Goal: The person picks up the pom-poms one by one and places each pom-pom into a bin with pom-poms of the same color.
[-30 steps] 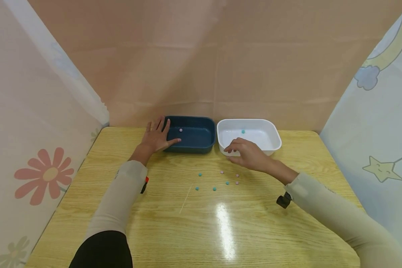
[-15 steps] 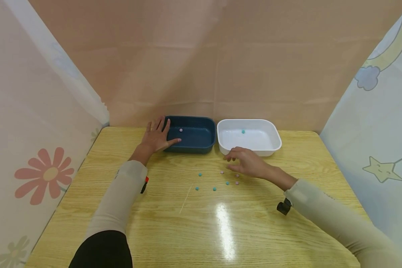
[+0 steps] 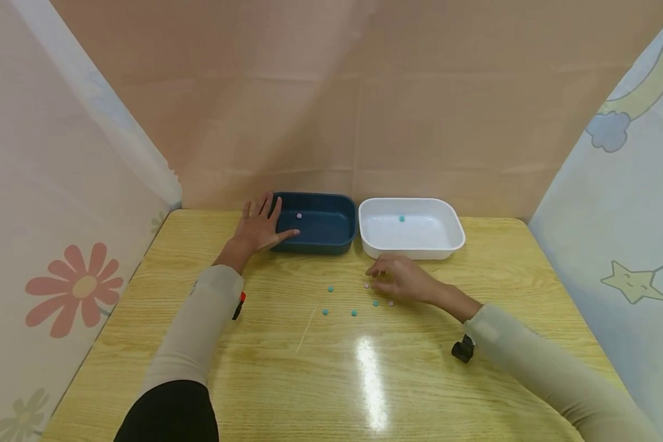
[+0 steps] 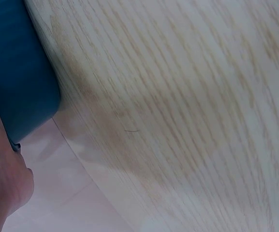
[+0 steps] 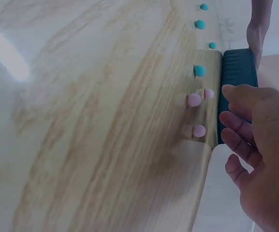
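Note:
My left hand (image 3: 256,230) rests with spread fingers on the left end of a dark blue tray (image 3: 315,249), the thumb over its inside. One small pink ball (image 3: 299,216) lies in that tray. Just in front of the white tray (image 3: 420,253), my right hand (image 3: 403,280) hovers over the table with loosely bent fingers and nothing between them. A teal ball (image 3: 402,218) sits in the white tray. Below the right hand are pink balls (image 5: 194,100), apart from the fingertips in the right wrist view; the head view hides one. A teal ball (image 3: 376,303) lies close by.
More teal balls (image 3: 354,313) are scattered on the wooden table (image 3: 276,368) left of the right hand. Both trays stand side by side at the back edge, against a brown backdrop (image 3: 309,123). Patterned panels flank the table left and right.
My right hand has come back from the white tray's front rim to above the balls, covering one pink ball in the head view. The left hand has stayed on the blue tray.

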### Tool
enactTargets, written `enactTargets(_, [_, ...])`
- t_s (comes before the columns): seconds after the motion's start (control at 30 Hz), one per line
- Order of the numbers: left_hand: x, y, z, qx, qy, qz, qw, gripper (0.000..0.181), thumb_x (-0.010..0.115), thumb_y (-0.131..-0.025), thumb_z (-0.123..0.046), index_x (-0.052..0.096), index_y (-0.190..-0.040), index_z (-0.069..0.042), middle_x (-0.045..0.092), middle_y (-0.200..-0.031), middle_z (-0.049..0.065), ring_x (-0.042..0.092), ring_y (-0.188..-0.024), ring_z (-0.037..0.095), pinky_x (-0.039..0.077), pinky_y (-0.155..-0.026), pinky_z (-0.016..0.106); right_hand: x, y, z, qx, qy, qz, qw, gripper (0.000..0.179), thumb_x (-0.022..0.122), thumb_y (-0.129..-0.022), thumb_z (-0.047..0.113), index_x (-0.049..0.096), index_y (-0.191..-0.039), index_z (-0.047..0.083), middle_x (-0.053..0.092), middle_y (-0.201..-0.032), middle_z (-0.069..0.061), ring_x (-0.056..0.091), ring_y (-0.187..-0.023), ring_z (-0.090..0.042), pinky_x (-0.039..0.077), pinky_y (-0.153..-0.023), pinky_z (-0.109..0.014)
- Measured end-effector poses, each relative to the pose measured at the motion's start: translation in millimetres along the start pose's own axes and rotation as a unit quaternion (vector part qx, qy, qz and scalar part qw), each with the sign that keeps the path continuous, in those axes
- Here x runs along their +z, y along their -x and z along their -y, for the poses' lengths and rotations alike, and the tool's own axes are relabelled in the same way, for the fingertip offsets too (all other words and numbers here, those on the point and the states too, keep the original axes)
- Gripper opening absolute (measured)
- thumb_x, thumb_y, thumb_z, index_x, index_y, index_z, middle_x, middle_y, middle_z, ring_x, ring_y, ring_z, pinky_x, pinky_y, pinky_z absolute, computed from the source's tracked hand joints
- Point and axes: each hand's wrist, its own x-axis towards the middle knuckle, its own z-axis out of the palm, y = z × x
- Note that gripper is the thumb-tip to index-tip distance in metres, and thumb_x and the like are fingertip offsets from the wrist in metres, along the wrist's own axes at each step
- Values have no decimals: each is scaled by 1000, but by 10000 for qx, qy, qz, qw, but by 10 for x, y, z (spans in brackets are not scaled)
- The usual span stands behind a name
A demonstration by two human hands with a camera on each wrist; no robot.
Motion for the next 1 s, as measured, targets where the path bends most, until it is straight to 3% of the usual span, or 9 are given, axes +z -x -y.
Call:
enactTargets(0.4, [-1, 20, 2, 26, 51, 3, 10000, 107, 34, -101, -81, -4, -171, -11, -11, -177, 16, -9, -165, 33, -4, -129, 62, 116, 42, -120, -3, 95, 71, 9999, 18, 85, -91, 19, 83, -107, 10, 75, -101, 2, 66, -93, -13, 56, -82, -35])
enactTargets(0.63, [-15, 33, -7, 11, 112, 23, 9999, 106, 33, -101, -81, -4, -171, -11, -12, -177, 16, -9, -164, 33, -4, -129, 62, 160, 27, -130, -148, -105, 14, 9998, 15, 84, -92, 17, 83, -104, 10, 74, -99, 3, 65, -88, -11, 55, -77, -32])
enactTargets(1.0, [-15, 40, -13, 18, 128, -45, 9999, 106, 35, -101, -81, -1, -171, -10, -9, -177, 17, -7, -165, 34, -2, -129, 63, 197, 15, -151, -45, -239, 71, 9997, 8, 83, -94, 18, 84, -101, 14, 72, -95, 6, 61, -83, -8, 51, -72, -28])
